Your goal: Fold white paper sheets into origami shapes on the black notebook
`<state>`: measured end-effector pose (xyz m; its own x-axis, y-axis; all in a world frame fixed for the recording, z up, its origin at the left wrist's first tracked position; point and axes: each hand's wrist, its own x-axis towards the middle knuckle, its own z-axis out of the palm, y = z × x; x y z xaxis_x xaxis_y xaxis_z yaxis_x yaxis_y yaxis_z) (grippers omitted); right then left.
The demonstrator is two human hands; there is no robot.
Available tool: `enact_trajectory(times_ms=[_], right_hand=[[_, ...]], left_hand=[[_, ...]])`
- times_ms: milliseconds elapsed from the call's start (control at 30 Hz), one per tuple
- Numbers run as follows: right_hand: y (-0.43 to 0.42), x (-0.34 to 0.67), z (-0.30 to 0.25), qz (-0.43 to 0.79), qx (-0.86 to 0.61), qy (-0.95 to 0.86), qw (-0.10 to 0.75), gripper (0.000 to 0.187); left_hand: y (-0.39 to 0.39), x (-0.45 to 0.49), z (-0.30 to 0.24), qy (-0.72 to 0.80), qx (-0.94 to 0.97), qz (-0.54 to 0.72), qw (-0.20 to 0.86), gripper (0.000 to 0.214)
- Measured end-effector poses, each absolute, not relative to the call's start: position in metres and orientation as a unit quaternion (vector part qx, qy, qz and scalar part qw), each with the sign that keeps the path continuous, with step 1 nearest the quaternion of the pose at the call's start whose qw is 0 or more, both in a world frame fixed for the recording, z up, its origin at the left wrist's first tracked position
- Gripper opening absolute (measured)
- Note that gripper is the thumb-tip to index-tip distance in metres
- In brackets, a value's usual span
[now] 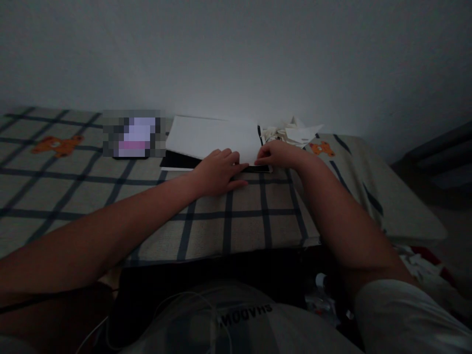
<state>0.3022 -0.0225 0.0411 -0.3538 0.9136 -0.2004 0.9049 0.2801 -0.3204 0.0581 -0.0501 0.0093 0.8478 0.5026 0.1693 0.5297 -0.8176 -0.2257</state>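
A white sheet of paper lies over a flat black item with a white lower edge. My left hand rests across the sheet's front edge, its fingers apart and thumb stretched to the right. At the front right corner of the paper is my right hand, fingers curled in a pinch on the edge. The fingertips hide exactly how much paper sits between them. Just behind my right hand, torn white paper scraps are heaped against the wall.
A checked cloth with orange bear figures covers the table. To the left of the paper stands a phone with a lit, blurred screen. A pale wall closes off the back. Below the table's right side is a clear bottle.
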Motion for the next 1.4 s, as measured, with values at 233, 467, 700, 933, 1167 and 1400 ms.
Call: enact_trajectory(times_ms=[233, 467, 700, 933, 1167, 1400], right_hand=[[-0.025, 0.312, 0.048, 0.171, -0.576, -0.799, -0.014, 0.014], [-0.024, 0.318, 0.049, 0.150, -0.555, -0.816, 0.058, 0.014], [-0.029, 0.297, 0.043, 0.163, -0.537, -0.821, 0.102, 0.015], [-0.025, 0.297, 0.031, 0.223, -0.520, -0.820, 0.087, 0.016], [-0.026, 0.293, 0.038, 0.223, -0.536, -0.812, 0.055, 0.017], [-0.020, 0.302, 0.037, 0.218, -0.555, -0.802, 0.030, 0.013]], left_hand=[[-0.049, 0.058, 0.008, -0.270, -0.953, -0.061, 0.121, 0.064], [-0.048, 0.058, 0.008, -0.269, -0.954, -0.067, 0.114, 0.066], [-0.048, 0.058, 0.007, -0.268, -0.952, -0.063, 0.132, 0.067], [-0.048, 0.058, 0.007, -0.266, -0.953, -0.065, 0.132, 0.066], [-0.048, 0.058, 0.006, -0.267, -0.953, -0.074, 0.124, 0.067], [-0.048, 0.058, 0.007, -0.265, -0.954, -0.071, 0.124, 0.067]])
